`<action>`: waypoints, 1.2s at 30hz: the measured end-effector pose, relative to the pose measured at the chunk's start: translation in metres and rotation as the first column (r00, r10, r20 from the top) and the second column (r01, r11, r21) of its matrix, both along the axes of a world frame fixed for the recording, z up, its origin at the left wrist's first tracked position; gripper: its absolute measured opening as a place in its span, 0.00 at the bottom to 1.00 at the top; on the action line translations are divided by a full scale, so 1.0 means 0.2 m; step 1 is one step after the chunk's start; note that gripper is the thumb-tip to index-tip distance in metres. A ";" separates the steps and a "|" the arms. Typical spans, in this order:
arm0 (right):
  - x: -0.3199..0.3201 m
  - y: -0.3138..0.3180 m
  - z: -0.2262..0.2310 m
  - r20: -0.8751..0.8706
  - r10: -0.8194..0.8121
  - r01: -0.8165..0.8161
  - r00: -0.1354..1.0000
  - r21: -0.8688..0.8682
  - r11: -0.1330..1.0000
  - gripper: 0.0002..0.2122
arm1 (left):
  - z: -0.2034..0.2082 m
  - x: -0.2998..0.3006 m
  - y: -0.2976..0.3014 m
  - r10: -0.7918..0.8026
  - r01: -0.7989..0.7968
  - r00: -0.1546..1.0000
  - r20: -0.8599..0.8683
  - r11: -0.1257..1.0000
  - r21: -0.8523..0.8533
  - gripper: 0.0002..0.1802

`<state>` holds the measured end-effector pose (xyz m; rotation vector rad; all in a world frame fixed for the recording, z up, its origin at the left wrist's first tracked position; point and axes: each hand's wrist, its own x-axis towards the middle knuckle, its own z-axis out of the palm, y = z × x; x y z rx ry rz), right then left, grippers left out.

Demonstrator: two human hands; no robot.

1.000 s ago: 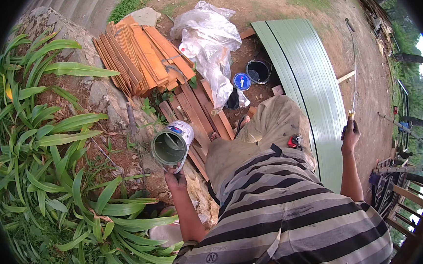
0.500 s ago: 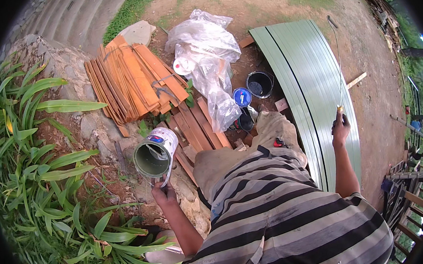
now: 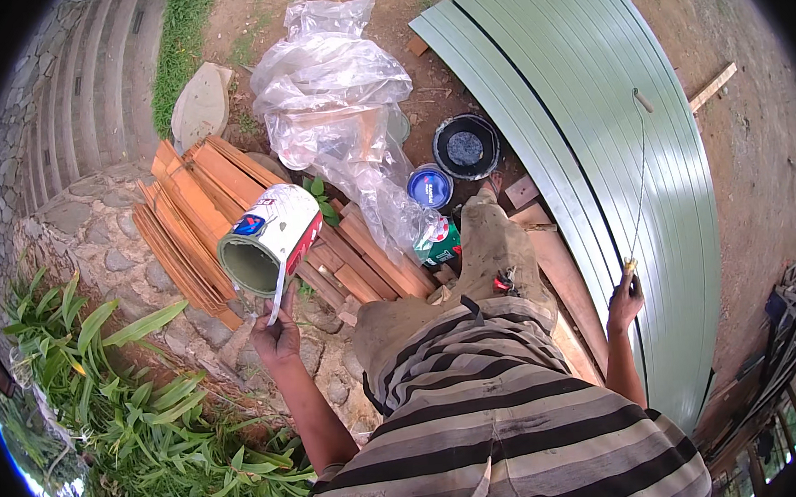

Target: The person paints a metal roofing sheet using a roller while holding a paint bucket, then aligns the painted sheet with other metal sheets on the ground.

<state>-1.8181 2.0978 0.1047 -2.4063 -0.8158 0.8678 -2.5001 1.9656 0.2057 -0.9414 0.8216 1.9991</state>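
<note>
On the left, my left hand [image 3: 277, 338] is closed around the white strap handle of a paint bucket [image 3: 290, 214]. The bucket is white with red and blue print, tipped toward me, its inside coated in green. My right hand [image 3: 625, 306] grips the yellowish handle of a long-wire mini paint roller [image 3: 641, 100]. Its small roller head is over the glossy green boards [image 3: 533, 64]; whether it touches them I cannot tell. These boards lie side by side, with a dark gap between two of them.
Stacked brown wooden slats [image 3: 200, 193] lie on the stones at left. Crumpled clear plastic sheeting [image 3: 331, 87] spreads ahead. A black bucket [image 3: 466, 148] and a blue-lidded tub [image 3: 430, 186] stand by my feet. Leafy plants [image 3: 151, 413] border the lower left; a timber pile [image 3: 784, 351] is at right.
My view has shifted, so the green boards fill more of the upper right. The bucket is now in front of the slats. The roller head has moved from beyond the boards' right edge to over them.
</note>
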 end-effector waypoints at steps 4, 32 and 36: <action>0.08 0.24 -0.02 -0.014 -0.028 0.028 1.000 0.004 1.000 0.22 | 0.14 0.13 0.58 -0.092 0.090 0.995 0.028 0.994 0.060 0.43; -0.95 1.21 0.11 0.259 -0.134 0.174 0.957 -0.138 0.975 0.23 | -0.87 -0.94 2.52 -0.572 0.562 0.815 -0.093 0.819 -0.118 0.47; -1.25 1.30 0.15 0.419 -0.194 0.302 0.887 -0.207 0.931 0.26 | -0.76 -0.93 2.73 -0.677 0.656 0.735 0.026 0.702 -0.277 0.46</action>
